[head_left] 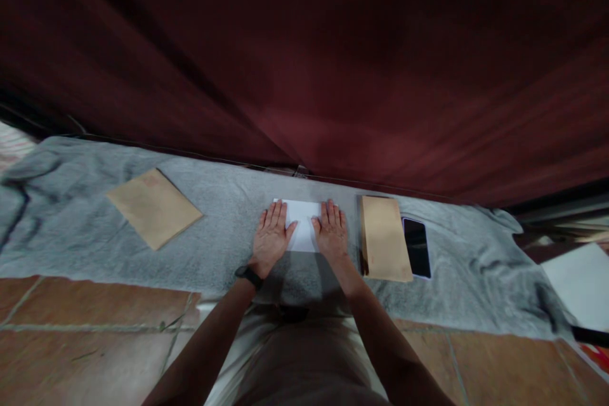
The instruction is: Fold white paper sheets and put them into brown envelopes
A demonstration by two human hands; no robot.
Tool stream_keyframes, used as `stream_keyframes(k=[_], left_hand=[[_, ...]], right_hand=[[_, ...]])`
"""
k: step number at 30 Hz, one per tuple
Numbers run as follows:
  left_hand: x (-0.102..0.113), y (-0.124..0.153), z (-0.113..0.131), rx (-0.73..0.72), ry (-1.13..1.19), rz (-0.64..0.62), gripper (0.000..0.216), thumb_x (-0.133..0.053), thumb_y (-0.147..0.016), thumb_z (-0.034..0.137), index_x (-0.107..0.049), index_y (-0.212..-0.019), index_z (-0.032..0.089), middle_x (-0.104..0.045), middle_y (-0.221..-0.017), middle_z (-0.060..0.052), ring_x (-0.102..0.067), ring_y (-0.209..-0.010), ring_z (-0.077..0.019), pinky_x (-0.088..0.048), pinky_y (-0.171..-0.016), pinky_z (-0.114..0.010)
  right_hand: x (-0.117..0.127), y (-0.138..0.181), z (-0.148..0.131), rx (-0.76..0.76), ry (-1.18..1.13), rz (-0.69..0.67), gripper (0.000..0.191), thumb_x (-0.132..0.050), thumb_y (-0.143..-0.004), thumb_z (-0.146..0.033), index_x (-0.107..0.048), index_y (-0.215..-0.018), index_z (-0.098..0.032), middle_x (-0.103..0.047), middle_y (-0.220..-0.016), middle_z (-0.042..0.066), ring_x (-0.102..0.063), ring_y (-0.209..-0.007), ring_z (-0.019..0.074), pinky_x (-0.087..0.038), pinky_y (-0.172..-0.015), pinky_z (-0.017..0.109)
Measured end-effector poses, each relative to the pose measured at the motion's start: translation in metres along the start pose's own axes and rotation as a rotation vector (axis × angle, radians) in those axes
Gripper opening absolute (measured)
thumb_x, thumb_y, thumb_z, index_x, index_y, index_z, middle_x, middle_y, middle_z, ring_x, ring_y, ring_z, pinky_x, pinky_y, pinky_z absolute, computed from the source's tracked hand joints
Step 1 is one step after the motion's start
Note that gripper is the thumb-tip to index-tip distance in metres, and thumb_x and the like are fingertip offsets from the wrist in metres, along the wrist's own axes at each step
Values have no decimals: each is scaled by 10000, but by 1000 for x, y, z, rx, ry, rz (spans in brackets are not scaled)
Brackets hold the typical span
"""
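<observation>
Head camera, and straight to the middle: white paper [303, 226] lies flat on the grey cloth [228, 203], right in front of the person, with a palm on each side of it! Left hand [272, 235] is spread flat over the left end, fingers pointing away, thumb turned inward; right hand [330, 231] mirrors it on the right end. Both are open, pressing from above, neither one closed round anything, and the thumbs point at each other with bare white between them.

How does it handle? Very light, I'd judge, thin and bendable, easy to crease and quick to skid on a smooth surface, though the nap of that cloth should give some grip. Whether it's one layer or folded, I can't tell from up here. Best hold, for my money: flat palms to pin it, or a fingertip pinch at the near edge, which lies exposed between the hands; a hard squeeze could crumple it.

Out to the right, a brown paper stack [386, 238] sits near the right hand, a dark-screened phone [417, 247] just beside it. Well off to the left, a tilted brown packet [155, 208] rests on the same cloth.
</observation>
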State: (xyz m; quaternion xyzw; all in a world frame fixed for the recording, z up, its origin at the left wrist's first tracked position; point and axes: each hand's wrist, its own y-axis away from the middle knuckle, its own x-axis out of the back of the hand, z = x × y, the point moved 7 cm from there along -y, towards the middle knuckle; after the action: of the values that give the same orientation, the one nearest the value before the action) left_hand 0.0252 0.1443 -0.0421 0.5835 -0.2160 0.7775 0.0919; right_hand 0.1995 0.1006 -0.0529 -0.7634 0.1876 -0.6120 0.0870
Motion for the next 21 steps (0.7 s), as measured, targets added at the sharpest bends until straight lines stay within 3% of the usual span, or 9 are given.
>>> stream_keyframes(k=[7, 10, 13, 15, 21], left_hand=[[6, 2, -10, 88, 4, 42, 671, -316, -1073, 446, -360, -1610, 47, -386, -1647, -185, -270, -1581, -338, -187, -1297, -563], [5, -4, 13, 81, 26, 52, 646, -331, -1069, 391, -332, -1625, 61, -344, -1668, -177, -222, -1597, -327, -153, -1305, -569], [-5, -10, 44, -18, 60, -14, 631, -352, -1069, 377, -338, -1625, 81, -346, -1674, -157, -222, -1600, -296, -171, -1312, -522], [-11, -11, 52, -46, 62, -42, 631, -358, -1070, 389, -356, -1616, 74, -361, -1666, -163, -248, -1592, -293, -189, -1309, -507], [-5, -7, 24, -9, 27, 3, 669, -284, -1083, 448, -356, -1607, 37, -385, -1646, -194, -294, -1577, -284, -228, -1297, -492]], right_hand=[[5, 8, 10, -19, 42, -1, 621, -334, -1109, -426, -415, -1574, -22, -422, -1619, 243, -422, -1487, 349, -320, -1219, 556], [7, 9, 10, -20, 48, -11, 626, -342, -1106, -423, -400, -1580, -19, -422, -1617, 250, -409, -1496, 346, -316, -1221, 553], [9, 8, 9, -29, 50, -22, 623, -354, -1101, -416, -404, -1576, -17, -424, -1614, 259, -402, -1501, 344, -317, -1218, 555], [10, 9, 9, -30, 53, -31, 616, -358, -1098, -400, -401, -1577, -16, -412, -1618, 265, -399, -1503, 345, -319, -1215, 560], [12, 6, 9, -49, 33, -37, 596, -364, -1092, -371, -438, -1549, 5, -427, -1599, 284, -417, -1493, 358, -310, -1216, 597]])
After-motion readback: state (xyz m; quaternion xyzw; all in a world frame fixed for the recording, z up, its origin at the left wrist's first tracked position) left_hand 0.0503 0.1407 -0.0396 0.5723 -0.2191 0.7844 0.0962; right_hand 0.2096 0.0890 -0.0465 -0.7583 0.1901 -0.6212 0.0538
